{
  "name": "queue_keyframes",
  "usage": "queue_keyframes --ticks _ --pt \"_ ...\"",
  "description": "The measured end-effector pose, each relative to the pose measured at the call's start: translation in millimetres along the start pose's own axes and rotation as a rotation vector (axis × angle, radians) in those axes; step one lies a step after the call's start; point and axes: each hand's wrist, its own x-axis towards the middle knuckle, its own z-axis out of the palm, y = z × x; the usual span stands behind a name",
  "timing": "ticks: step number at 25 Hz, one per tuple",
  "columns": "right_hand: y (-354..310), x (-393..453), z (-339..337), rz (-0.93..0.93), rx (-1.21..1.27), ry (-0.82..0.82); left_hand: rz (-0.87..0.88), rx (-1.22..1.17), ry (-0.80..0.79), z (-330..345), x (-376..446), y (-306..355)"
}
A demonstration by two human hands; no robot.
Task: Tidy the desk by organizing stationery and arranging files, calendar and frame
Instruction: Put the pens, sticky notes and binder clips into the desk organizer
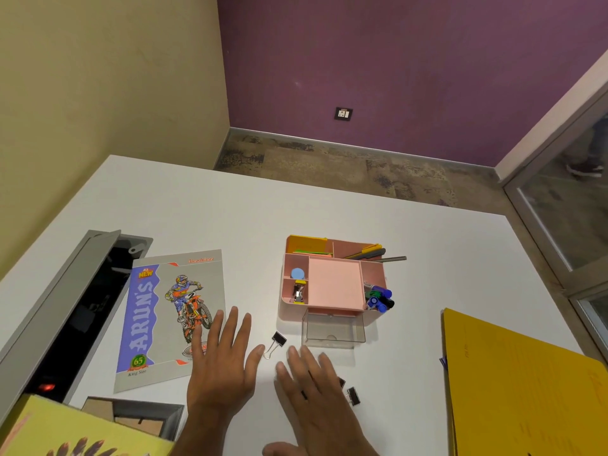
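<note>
— Where were the person's hands?

— Both lay flat over the white table (230, 218), palms down. The left hand (222, 366) had its grip spread wide, fingertips overlapping the lower right corner of the motocross notebook (171, 317). The right hand (312, 386) was spread too, pinching nothing.

— And the clips?

— One black binder clip (275, 344) sat between the two hands, just beside the left index fingertip. Another clip (353, 395) lay at the right hand's 3 o'clock, with a third partly hidden under its fingers.

— The organizer?

— The pink organizer (334, 284) stood at 12 o'clock from the hands, its clear drawer (334, 330) pulled out. Markers (380, 299) filled its right compartment, pens (371, 254) the back one.

— Files and frame?

— Yellow files (526, 390) lay at 3 o'clock by the table edge; a grey frame (148, 417) sat at 8 o'clock, partly under a yellow sheet (82, 432).
</note>
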Motion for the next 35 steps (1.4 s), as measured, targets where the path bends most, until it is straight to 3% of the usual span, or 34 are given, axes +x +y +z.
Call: queue_keyframes --ticks 11,20,23,26,30,32,35 --pt "1.7 35.8 -2.0 0.020 0.065 -0.185 0.014 0.001 0.005 3.0 0.2 -1.6" --pt "10.7 -3.5 23.3 -0.023 -0.100 -0.027 -0.057 -0.023 -0.032 0.9 1.0 2.0" --pt "12.5 0.2 11.5 0.001 -0.098 -0.051 -0.055 -0.018 -0.062 3.7 2.3 0.8" --pt "12.5 -4.6 -0.3 0.012 -0.032 -0.004 -0.041 -0.010 -0.074 2.7 3.6 1.1" --pt "25.7 -28.6 1.0 0.092 0.209 0.238 0.061 0.013 -0.059 -4.6 -0.4 5.4" --pt "33.7 -37.3 1.6 0.178 0.307 0.400 0.096 -0.011 -0.054 -6.9 -4.9 10.5" --pt "37.7 -42.6 -6.9 0.374 0.421 0.465 0.023 -0.154 -0.036 -7.0 -12.3 30.9"
